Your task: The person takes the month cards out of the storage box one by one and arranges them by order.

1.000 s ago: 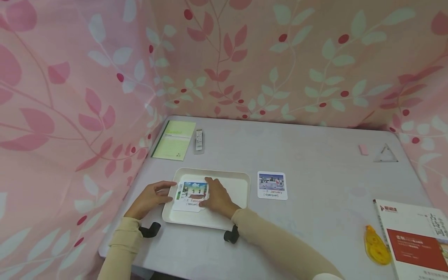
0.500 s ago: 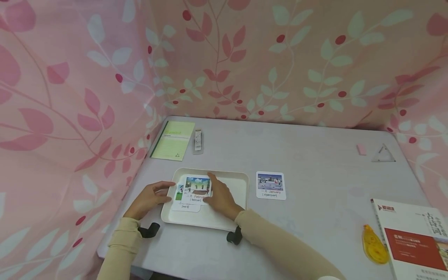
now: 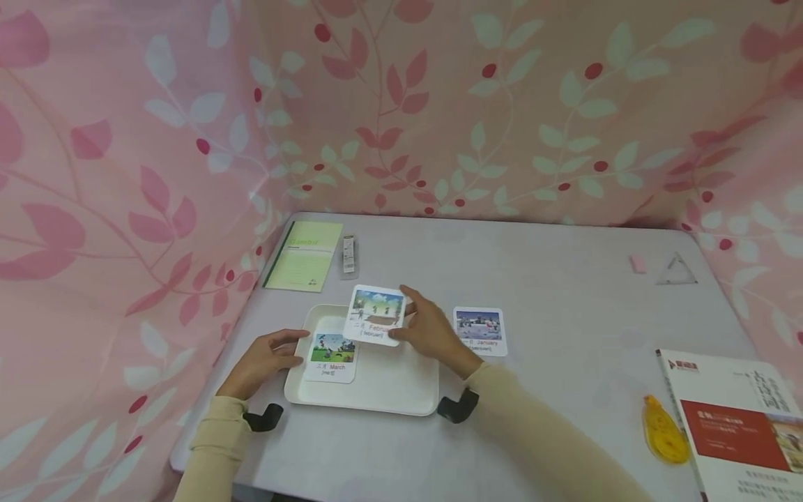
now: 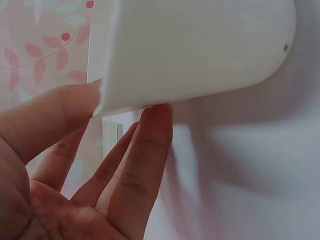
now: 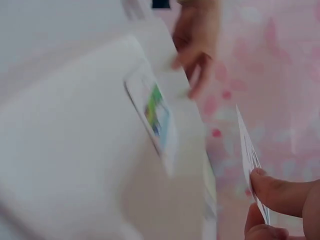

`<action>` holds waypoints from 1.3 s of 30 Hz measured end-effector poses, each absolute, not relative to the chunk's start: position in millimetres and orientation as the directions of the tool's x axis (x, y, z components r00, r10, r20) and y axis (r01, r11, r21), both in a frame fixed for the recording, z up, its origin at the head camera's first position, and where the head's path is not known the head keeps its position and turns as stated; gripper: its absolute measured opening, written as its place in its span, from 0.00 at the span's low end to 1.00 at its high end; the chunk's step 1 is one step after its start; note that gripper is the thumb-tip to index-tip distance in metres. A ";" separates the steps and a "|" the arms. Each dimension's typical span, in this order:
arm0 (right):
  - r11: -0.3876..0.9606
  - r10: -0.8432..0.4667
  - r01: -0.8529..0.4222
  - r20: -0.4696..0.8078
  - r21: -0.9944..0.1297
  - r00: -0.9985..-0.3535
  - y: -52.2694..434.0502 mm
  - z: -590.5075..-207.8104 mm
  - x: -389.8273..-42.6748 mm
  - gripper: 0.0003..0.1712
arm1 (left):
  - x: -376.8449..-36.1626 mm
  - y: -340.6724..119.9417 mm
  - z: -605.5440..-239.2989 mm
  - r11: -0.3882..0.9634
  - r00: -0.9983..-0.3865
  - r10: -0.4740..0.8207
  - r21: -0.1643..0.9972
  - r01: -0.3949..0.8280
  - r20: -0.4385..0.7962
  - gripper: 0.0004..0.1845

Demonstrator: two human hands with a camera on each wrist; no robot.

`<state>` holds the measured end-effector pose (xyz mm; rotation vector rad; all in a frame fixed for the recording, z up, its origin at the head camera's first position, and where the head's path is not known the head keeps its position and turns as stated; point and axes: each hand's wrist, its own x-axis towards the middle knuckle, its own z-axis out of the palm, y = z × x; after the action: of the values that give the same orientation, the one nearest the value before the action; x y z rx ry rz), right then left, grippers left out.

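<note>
The February card (image 3: 375,315) has come up off the stack, pinched in the right hand (image 3: 433,333) above the white tray (image 3: 370,390); the March card (image 3: 332,358) (now uncovered) lies in the tray; the left hand (image 3: 263,359), fingers straight, steadies the tray's rim.

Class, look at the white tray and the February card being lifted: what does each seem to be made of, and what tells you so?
Tray: probably moulded plastic, smooth and matt white, judging by its rounded corners and raised rim.
February card: likely thin coated card with a printed picture; in the right wrist view it looks sheet-thin edge-on where the right hand pinches it.
</note>
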<state>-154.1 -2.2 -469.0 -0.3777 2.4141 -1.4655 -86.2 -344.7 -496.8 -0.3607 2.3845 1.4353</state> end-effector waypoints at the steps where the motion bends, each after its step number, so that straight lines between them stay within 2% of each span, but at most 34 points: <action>1: 0.445 -0.357 -0.071 -0.104 -0.893 -0.929 12.4 -466.7 -157.8 0.55 | -86.2 -344.7 -497.2 0.459 -0.913 -0.046 0.803 -0.380 -0.405 0.29; 6: 0.456 -0.294 -0.022 -0.128 -0.889 -0.947 103.1 -466.5 -173.9 0.54 | -86.4 -344.9 -497.2 0.467 -0.917 -0.044 0.803 -0.369 -0.396 0.29; 11: 0.568 -0.260 0.028 -0.211 -0.823 -0.942 201.5 -483.1 -175.6 0.55 | -85.0 -345.6 -495.3 0.461 -0.916 -0.036 0.806 -0.370 -0.400 0.29; 16: 0.683 -0.265 0.029 -0.284 -0.730 -0.922 260.3 -498.9 -168.2 0.55 | -83.5 -348.2 -493.6 0.468 -0.915 -0.041 0.801 -0.373 -0.402 0.29; 23: 0.725 -0.296 -0.028 -0.274 -0.689 -0.915 275.6 -516.6 -160.8 0.55 | -86.1 -346.3 -494.2 0.480 -0.918 -0.025 0.801 -0.357 -0.395 0.29; 33: 0.767 -0.341 -0.185 -0.147 -0.614 -0.929 267.6 -521.9 -166.4 0.52 | -87.8 -344.4 -494.7 0.491 -0.919 -0.035 0.794 -0.359 -0.394 0.29; 39: 0.785 -0.348 -0.177 -0.188 -0.593 -0.918 260.8 -518.2 -166.7 0.52 | -87.6 -344.0 -495.4 0.489 -0.915 -0.041 0.790 -0.370 -0.403 0.29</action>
<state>-166.7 260.8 -518.2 -0.4049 2.6897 -0.8526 -87.6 -344.0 -495.4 -0.3446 2.4078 1.3968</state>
